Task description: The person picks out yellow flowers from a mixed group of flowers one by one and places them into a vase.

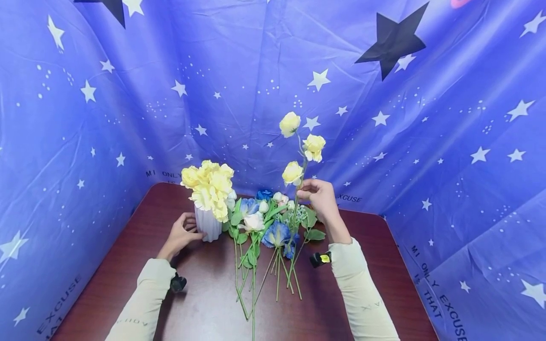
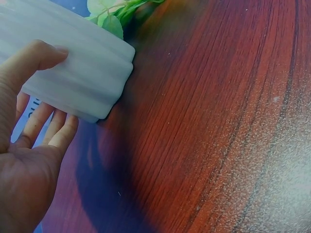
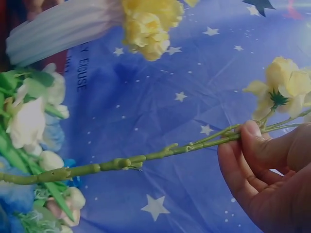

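A white fluted vase (image 1: 209,224) stands on the table at the left, filled with yellow flowers (image 1: 210,184). My left hand (image 1: 183,234) holds it from the side; in the left wrist view the thumb (image 2: 51,54) lies across the vase (image 2: 82,68) and the fingers reach round beneath it. Between thumb and fingertips, my right hand (image 1: 320,196) pinches the green stem of a yellow flower spray (image 1: 313,148). Three blooms top this spray, raised above the pile. The right wrist view shows the bare lower stem (image 3: 112,165) running left past the pile.
A pile of artificial flowers lies mid-table, with white blooms (image 1: 253,222), blue blooms (image 1: 276,235) and leaves, stems (image 1: 253,293) toward the front. The dark red wooden table (image 1: 204,303) is enclosed by a blue star-printed cloth (image 1: 239,104) at the back and sides.
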`<control>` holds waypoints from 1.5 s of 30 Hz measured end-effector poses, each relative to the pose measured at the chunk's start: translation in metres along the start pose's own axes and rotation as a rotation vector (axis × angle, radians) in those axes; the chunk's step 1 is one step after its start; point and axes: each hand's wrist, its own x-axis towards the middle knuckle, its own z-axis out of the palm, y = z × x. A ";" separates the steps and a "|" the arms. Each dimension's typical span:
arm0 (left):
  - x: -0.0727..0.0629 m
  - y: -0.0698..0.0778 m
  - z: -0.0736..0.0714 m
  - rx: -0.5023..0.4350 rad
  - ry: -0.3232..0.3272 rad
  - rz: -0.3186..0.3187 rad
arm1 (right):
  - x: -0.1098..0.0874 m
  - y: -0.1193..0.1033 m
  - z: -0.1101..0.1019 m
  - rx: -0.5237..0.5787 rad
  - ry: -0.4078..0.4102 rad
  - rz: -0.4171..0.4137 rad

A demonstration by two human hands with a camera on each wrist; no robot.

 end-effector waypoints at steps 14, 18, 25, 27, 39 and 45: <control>0.002 0.004 0.001 -0.033 0.000 -0.011 | 0.010 -0.027 0.007 0.180 0.086 -0.112; 0.003 0.003 0.002 -0.025 -0.003 -0.014 | 0.012 -0.035 0.012 0.256 0.122 -0.165; 0.001 0.003 0.004 -0.020 0.005 0.005 | 0.013 -0.051 0.024 0.355 0.169 -0.298; 0.000 0.004 0.005 -0.032 0.010 0.000 | 0.013 -0.055 0.028 0.388 0.175 -0.322; -0.005 0.006 0.003 -0.041 0.006 -0.020 | 0.008 -0.059 0.046 0.506 0.173 -0.394; -0.005 0.007 0.004 -0.044 0.008 -0.028 | 0.007 -0.061 0.054 0.505 0.181 -0.407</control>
